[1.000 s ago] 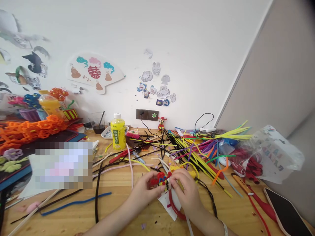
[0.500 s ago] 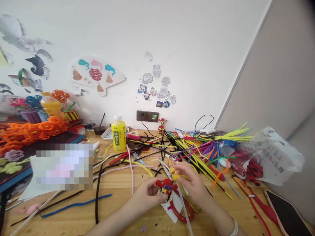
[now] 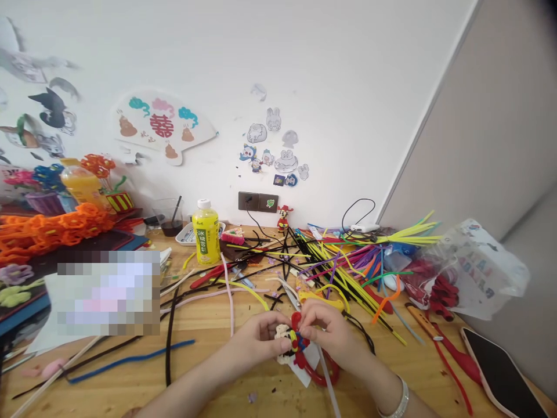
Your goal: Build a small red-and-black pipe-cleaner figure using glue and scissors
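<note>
Both my hands meet low in the middle of the wooden table. My left hand [image 3: 261,338] and my right hand [image 3: 326,330] pinch a small pipe-cleaner figure [image 3: 290,343] of red, blue and white between them, partly hiding it. Just beyond my right hand lie yellow-handled scissors [image 3: 319,301], their metal blades [image 3: 289,292] pointing left. Under my hands is a piece of white paper [image 3: 302,374], and a red pipe-cleaner loop [image 3: 324,371] sits below my right wrist.
A tangled heap of colourful pipe cleaners [image 3: 343,267] covers the table's back right. A yellow bottle [image 3: 206,233], a plastic bag [image 3: 474,273] and a black phone [image 3: 500,371] stand around it. An orange pipe-cleaner chain [image 3: 52,232] lies at left; a blurred patch covers part of that side.
The scissors no longer sit at my right hand and lie farther right on the table. My hands have closed in together around the figure. The view has shifted slightly.
</note>
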The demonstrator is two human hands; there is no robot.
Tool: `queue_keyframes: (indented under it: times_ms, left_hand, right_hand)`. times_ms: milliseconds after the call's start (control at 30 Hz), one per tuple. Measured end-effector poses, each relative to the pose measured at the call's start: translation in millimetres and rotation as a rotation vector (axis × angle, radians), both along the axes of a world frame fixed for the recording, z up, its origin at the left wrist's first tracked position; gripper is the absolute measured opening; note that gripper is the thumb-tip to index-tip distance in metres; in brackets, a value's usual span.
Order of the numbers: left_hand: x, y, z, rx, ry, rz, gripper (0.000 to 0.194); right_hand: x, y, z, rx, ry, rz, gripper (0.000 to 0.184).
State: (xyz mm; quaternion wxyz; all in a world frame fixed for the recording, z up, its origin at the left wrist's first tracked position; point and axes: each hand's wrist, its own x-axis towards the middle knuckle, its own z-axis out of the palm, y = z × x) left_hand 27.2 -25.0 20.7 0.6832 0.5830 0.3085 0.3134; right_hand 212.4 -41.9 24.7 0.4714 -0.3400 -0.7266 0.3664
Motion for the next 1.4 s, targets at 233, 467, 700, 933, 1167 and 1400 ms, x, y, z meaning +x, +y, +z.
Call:
queue_keyframes:
  times_ms: [233,467,700,933,1167,1400]
  left_hand:
    - [-2,1,1.5,-0.02,-0.015,0.071,0.044]
    - [0,3,0.9,-0.191,-0.199,0.19,0.028]
    - [-38,40,9.8,-0.112,-0.16,0.474,0.02]
    - [-90,82,6.7,0.072,0.202,0.711,0.02]
    - [-105,94,-1.5,0.077,0.269,0.779,0.025]
    - [-109,96,-2.4,0.224,0.32,0.873,0.02]
  right_hand:
    - [14,11,-3.3,-0.124,0.263,-0.218,0.036]
    - [27,20,-0.8,-0.105,0.347,-0.312,0.034]
    - [17,21,2.4,-0.272,0.308,-0.328,0.036]
    - [22,23,1.4,-0.271,0.195,-0.348,0.035]
    - [21,23,2.3,-0.259,0.148,-0.36,0.03]
    - [23,24,0.5,-0.29,0.147,-0.359,0.034]
